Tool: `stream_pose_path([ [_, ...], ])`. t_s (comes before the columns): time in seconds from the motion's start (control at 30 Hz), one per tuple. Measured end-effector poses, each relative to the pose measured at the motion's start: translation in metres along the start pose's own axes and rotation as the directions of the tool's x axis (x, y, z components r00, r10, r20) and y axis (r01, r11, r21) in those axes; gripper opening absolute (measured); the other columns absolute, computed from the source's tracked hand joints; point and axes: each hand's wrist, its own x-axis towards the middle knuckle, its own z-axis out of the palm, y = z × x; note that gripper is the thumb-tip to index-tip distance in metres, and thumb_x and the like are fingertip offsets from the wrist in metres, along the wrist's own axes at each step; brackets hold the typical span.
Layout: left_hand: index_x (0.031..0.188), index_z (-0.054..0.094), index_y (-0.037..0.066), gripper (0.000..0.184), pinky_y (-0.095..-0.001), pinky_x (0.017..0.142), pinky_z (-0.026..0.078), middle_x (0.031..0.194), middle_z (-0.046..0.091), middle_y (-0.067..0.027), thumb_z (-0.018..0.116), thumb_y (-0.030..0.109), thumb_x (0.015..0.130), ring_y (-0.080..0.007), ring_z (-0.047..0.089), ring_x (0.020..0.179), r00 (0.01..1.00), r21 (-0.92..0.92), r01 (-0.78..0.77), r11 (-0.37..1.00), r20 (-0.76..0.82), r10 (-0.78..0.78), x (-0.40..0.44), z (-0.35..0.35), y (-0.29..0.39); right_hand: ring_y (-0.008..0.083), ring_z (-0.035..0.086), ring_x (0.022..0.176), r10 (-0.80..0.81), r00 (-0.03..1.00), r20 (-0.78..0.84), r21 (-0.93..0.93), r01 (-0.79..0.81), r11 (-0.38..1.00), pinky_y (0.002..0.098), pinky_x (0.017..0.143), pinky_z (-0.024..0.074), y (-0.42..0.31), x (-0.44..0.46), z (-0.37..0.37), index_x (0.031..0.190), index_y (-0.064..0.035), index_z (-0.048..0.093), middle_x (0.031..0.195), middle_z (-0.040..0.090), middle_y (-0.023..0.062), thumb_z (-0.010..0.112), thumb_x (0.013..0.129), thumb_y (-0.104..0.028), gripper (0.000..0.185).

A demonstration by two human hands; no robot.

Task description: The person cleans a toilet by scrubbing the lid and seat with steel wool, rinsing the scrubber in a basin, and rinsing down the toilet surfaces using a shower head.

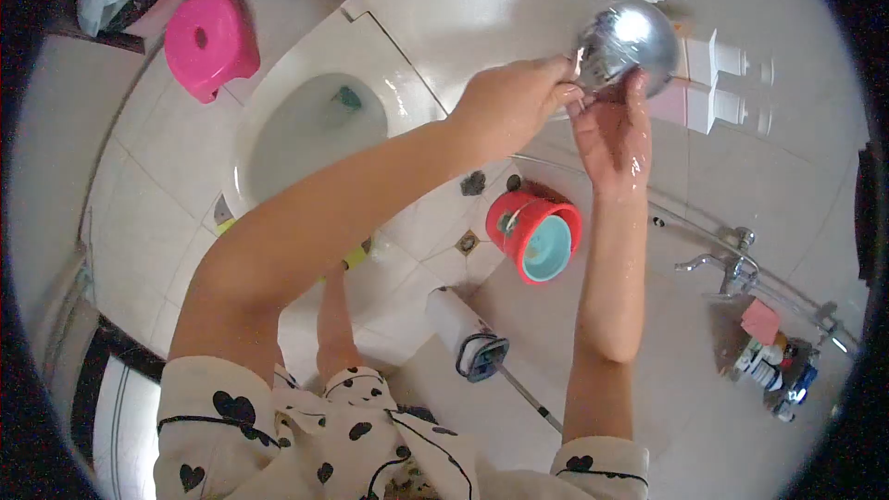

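While one white toilet [394, 79] is the biggest thing around, one pink plastic stool [208, 65] stands just beside it and one red bucket [530, 206] near its opposite side. At the toilet's end farthest from its open bowl [292, 120], one shiny, rounded metal vessel [634, 37], with no clear long axis, lies straight ahead of the right hand [613, 134], clamped between its thumb and fingers. From the bowl side, the left hand [509, 102] appears pinched on the vessel's edge, so two hands touch it.
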Motion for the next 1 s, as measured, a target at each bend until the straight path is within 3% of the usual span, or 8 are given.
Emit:
stream_pose_path([
  [0.13, 0.109, 0.054, 0.003, 0.033, -0.0351, 0.080, 0.044, 0.096, 0.061, -0.0150, 0.039, 0.027, 0.091, -0.0259, 0.059, 0.092, 0.994, -0.267, 0.106, 0.958, 0.055, -0.095, 0.023, 0.015, -0.015, 0.0269, 0.050, 0.106, -0.176, 0.983, -0.047, -0.060, 0.173, 0.983, 0.0438, 0.089, 0.0425, -0.013, -0.006, -0.005, 0.120, -0.0085, 0.043, 0.116, 0.051, 0.0094, 0.055, 0.085, -0.040, 0.049],
  [0.33, 0.086, 0.061, 0.005, 0.024, -0.0328, 0.065, 0.048, 0.080, 0.061, -0.0067, 0.038, 0.011, 0.082, -0.0171, 0.059, 0.074, 0.833, -0.915, 0.401, -0.042, 0.383, -0.399, 0.080, 0.023, -0.022, 0.0206, 0.052, 0.100, -0.109, 0.984, -0.138, -0.027, 0.106, 0.994, 0.0378, 0.085, 0.0452, 0.003, -0.020, -0.003, 0.118, -0.0096, 0.045, 0.113, 0.053, 0.0058, 0.056, 0.084, -0.040, 0.047],
  [0.43, 0.080, 0.061, 0.004, 0.021, -0.0299, 0.057, 0.046, 0.073, 0.059, -0.0083, 0.041, 0.011, 0.082, -0.0170, 0.055, 0.064, 0.798, -0.883, 0.467, 0.045, 0.399, -0.452, 0.109, 0.037, -0.033, 0.0071, 0.054, 0.087, -0.043, 0.986, -0.163, -0.011, 0.042, 0.999, 0.0230, 0.074, 0.0459, 0.012, -0.021, -0.001, 0.108, -0.0126, 0.053, 0.103, 0.057, -0.0033, 0.054, 0.088, -0.036, 0.030],
  [0.67, 0.083, 0.060, 0.002, 0.021, -0.0277, 0.066, 0.046, 0.076, 0.059, -0.0094, 0.041, 0.012, 0.083, -0.0177, 0.055, 0.066, 0.868, -0.813, 0.436, 0.385, 0.267, -0.419, 0.110, 0.015, -0.018, 0.0227, 0.054, 0.094, -0.179, 0.982, -0.062, -0.057, 0.176, 0.983, 0.0391, 0.076, 0.0459, -0.007, 0.018, 0.008, 0.118, -0.0103, 0.045, 0.110, 0.054, 0.0073, 0.053, 0.085, -0.045, 0.049],
  [0.77, 0.091, 0.058, 0.000, 0.025, -0.0278, 0.072, 0.046, 0.087, 0.061, -0.0099, 0.040, 0.015, 0.083, -0.0180, 0.058, 0.079, 0.894, -0.933, 0.339, 0.120, 0.279, -0.351, 0.105, 0.011, -0.040, 0.0237, 0.054, 0.091, -0.227, 0.974, -0.026, -0.055, 0.225, 0.973, 0.0406, 0.075, 0.0448, -0.006, 0.037, 0.021, 0.116, -0.0128, 0.045, 0.108, 0.053, 0.0079, 0.051, 0.087, -0.046, 0.045],
  [0.87, 0.092, 0.058, 0.000, 0.028, -0.0299, 0.074, 0.046, 0.086, 0.061, -0.0099, 0.039, 0.019, 0.084, -0.0188, 0.058, 0.080, 0.983, -0.270, -0.166, 0.948, -0.117, 0.139, 0.096, 0.004, -0.099, 0.0240, 0.054, 0.092, -0.225, 0.974, 0.001, -0.096, 0.224, 0.970, 0.0416, 0.074, 0.0450, 0.000, 0.050, 0.033, 0.114, -0.0139, 0.047, 0.108, 0.054, 0.0061, 0.050, 0.087, -0.046, 0.041],
  [0.93, 0.092, 0.058, 0.000, 0.030, -0.0313, 0.075, 0.047, 0.086, 0.061, -0.0102, 0.038, 0.021, 0.085, -0.0196, 0.059, 0.081, 0.927, 0.004, -0.350, 0.937, -0.144, 0.347, 0.095, 0.002, -0.123, 0.0238, 0.054, 0.092, -0.236, 0.972, 0.000, -0.112, 0.235, 0.966, 0.0417, 0.073, 0.0452, 0.006, 0.059, 0.037, 0.112, -0.0142, 0.047, 0.108, 0.054, 0.0053, 0.050, 0.088, -0.045, 0.040],
  [1.0, 0.092, 0.058, 0.000, 0.030, -0.0326, 0.076, 0.047, 0.086, 0.061, -0.0106, 0.038, 0.021, 0.085, -0.0206, 0.059, 0.082, 0.961, -0.337, -0.237, 0.911, -0.222, 0.167, 0.094, -0.002, -0.128, 0.0228, 0.054, 0.091, -0.214, 0.977, 0.022, -0.131, 0.215, 0.968, 0.0411, 0.073, 0.0456, 0.008, 0.059, 0.043, 0.111, -0.0156, 0.048, 0.107, 0.054, 0.0041, 0.050, 0.088, -0.045, 0.037],
])
